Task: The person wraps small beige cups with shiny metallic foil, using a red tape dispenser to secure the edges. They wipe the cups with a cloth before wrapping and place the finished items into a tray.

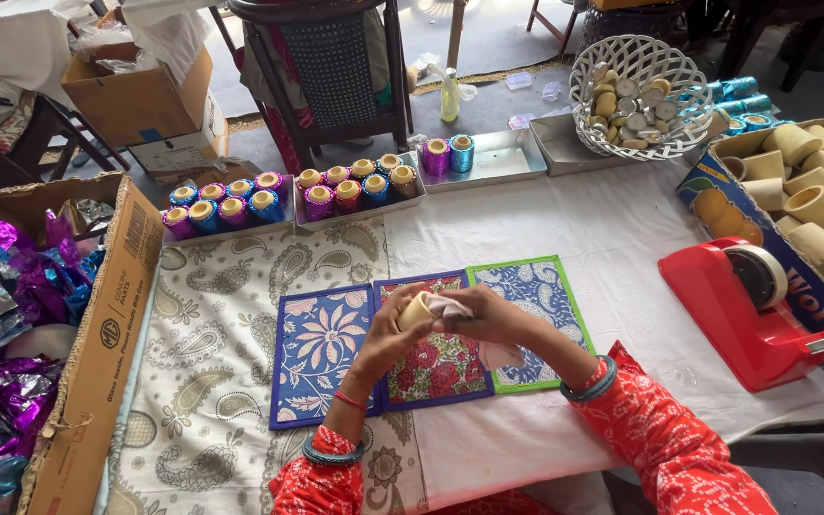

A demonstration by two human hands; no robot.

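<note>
My left hand (pixel 388 334) grips a small cream cylinder (pixel 416 310), a short hollow tube. My right hand (pixel 488 319) presses a pale pink cloth (pixel 450 307) against the tube's open end. Both hands hover over three printed mats (pixel 321 348): blue floral, red floral and green-edged blue paisley. Bangles and red patterned sleeves cover my wrists and forearms.
A red tape dispenser (pixel 751 310) stands at the right. Beyond it a box holds several bare cream tubes (pixel 817 205). Metal trays at the back carry foil-wrapped tubes (pixel 231 205). A white woven basket (pixel 641 81) holds small pieces. A carton of crumpled shiny foil (pixel 7 315) sits at the left.
</note>
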